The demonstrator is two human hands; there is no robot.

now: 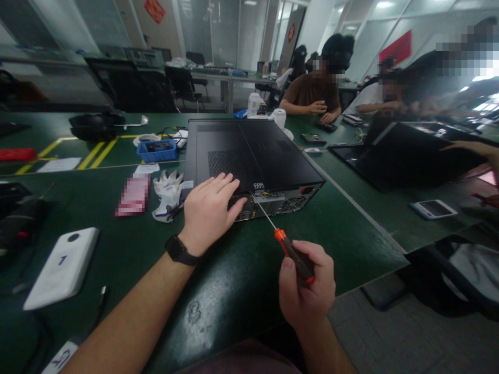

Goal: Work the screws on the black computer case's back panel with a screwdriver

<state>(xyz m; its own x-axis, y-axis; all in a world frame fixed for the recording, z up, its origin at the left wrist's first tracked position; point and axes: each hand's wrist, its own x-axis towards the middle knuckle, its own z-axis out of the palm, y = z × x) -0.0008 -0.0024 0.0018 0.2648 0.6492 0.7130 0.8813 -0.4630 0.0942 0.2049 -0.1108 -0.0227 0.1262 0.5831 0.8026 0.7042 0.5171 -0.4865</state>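
Note:
A black computer case (257, 150) lies flat on the green table (218, 291). My left hand (210, 210), a dark watch on its wrist, rests flat on the case's near corner with fingers stretched out. My right hand (306, 288) is closed round the orange and black handle of a screwdriver (286, 249). The screwdriver's thin shaft reaches up to the case's rear panel, its tip touching near the top edge beside a fan grille (294, 203).
White gloves (167, 195) and a pink packet (133, 195) lie left of the case, a blue bin (157, 150) behind them. A white device (64, 267) sits near left. Other people work at the far right, with a second black case (401, 156) and a phone (432, 209).

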